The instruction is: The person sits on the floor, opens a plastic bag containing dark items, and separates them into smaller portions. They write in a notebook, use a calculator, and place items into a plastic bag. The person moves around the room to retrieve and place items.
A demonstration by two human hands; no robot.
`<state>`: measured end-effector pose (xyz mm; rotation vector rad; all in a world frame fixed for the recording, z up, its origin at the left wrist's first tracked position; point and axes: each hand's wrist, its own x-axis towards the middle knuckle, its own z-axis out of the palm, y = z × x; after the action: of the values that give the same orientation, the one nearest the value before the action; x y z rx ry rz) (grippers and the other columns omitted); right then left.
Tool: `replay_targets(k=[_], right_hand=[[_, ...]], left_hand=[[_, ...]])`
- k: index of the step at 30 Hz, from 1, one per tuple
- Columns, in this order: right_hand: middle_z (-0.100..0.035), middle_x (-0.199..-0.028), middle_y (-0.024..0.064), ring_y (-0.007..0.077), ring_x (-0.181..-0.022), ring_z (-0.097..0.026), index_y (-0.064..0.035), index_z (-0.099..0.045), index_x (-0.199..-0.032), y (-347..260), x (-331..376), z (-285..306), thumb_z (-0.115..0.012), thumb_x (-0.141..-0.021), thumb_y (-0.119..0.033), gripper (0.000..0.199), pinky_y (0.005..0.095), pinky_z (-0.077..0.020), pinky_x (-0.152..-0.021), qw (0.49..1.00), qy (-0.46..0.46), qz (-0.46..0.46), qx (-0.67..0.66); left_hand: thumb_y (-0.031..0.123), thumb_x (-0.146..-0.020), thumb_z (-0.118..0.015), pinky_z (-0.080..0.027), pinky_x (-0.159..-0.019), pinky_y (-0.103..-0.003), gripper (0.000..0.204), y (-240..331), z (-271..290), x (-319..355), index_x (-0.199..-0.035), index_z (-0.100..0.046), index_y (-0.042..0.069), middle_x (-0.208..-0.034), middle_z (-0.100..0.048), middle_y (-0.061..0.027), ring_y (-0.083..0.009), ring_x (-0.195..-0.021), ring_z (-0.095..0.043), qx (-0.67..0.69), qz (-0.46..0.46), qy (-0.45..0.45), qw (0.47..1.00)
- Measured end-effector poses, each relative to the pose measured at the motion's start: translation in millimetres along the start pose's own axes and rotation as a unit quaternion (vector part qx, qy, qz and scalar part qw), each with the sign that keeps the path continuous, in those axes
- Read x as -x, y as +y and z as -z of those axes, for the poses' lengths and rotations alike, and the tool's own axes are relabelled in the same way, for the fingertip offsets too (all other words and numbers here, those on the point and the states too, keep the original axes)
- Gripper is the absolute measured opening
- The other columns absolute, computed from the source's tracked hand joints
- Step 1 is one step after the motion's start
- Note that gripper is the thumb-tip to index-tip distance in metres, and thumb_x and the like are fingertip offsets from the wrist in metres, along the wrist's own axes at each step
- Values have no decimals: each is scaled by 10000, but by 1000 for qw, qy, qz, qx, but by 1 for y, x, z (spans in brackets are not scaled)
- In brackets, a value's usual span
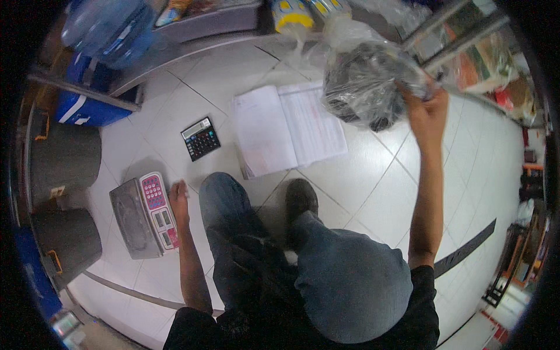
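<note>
My right hand (pixel 426 105) is closed on the gathered top of a clear plastic bag (pixel 367 81) with dark contents I cannot make out. It holds the bag out at the far right, beside the metal shelf and partly in front of an open book of papers (pixel 291 131) on the tiled floor. My left hand (pixel 179 200), slightly blurred, is beside the keypad edge of a digital weighing scale (pixel 137 219). Nothing shows in its loosely extended fingers. A black calculator (pixel 200 139) lies between the scale and the book.
A metal shelf (pixel 186 55) along the far side bears a large blue water bottle (pixel 108 29) and yellow-labelled packs (pixel 293 16). Dark grey bins (pixel 64 154) stand at the left. Packed shelves (pixel 528 192) line the right. A black strip (pixel 465 248) crosses the floor.
</note>
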<state>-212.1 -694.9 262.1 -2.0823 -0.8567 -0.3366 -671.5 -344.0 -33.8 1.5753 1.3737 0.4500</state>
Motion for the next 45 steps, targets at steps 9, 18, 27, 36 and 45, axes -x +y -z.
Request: replay_targets(k=[9, 18, 27, 36, 45], right_hand=[[-629, -1218, 67, 264, -801, -695, -224, -627, -1219, 72, 191, -106, -629, -822, -108, 414, 383, -568, -666, 892, -414, -5, 180], [-640, -1154, 195, 382, -1031, -639, -94, -578, -1239, 169, 155, -142, -730, -839, -293, 472, 442, -525, -836, 970, -193, -121, 83], [-705, -895, 65, 131, -840, -624, -5, -682, -1064, 203, 160, -117, -702, -895, -215, 270, 279, -472, -795, 925, -121, -335, -130], [-699, -840, 174, 331, -806, -692, -42, -669, -928, 221, 194, -90, -618, -913, -303, 266, 399, -524, -730, 923, -90, -339, 161], [-700, -1000, 143, 262, -931, -690, -34, -692, -1023, 146, 163, -84, -652, -887, -89, 152, 344, -538, -822, 986, -29, -162, 31]], left_hand=[[197, -932, -632, -478, -874, -324, 290, 212, -205, 34, -1159, -564, 30, -1111, -644, -89, -173, -1011, -613, 42, -267, -383, 883], [299, -804, -770, -489, -865, -378, 461, 180, -337, 21, -1166, -587, 79, -1172, -613, -129, -270, -1015, -607, -114, -397, -143, 899], [278, -874, -732, -477, -805, -313, 247, 236, -290, 29, -943, -626, 65, -965, -674, -85, -198, -865, -613, 42, -371, -284, 883], [284, -868, -724, -467, -949, -382, 271, 172, -264, 95, -1031, -707, 68, -1097, -693, -89, -245, -1030, -647, -161, -479, -521, 688], [329, -857, -736, -511, -843, -345, 510, 180, -292, 56, -1244, -567, 42, -1168, -600, -135, -232, -1012, -607, -84, -282, -236, 926]])
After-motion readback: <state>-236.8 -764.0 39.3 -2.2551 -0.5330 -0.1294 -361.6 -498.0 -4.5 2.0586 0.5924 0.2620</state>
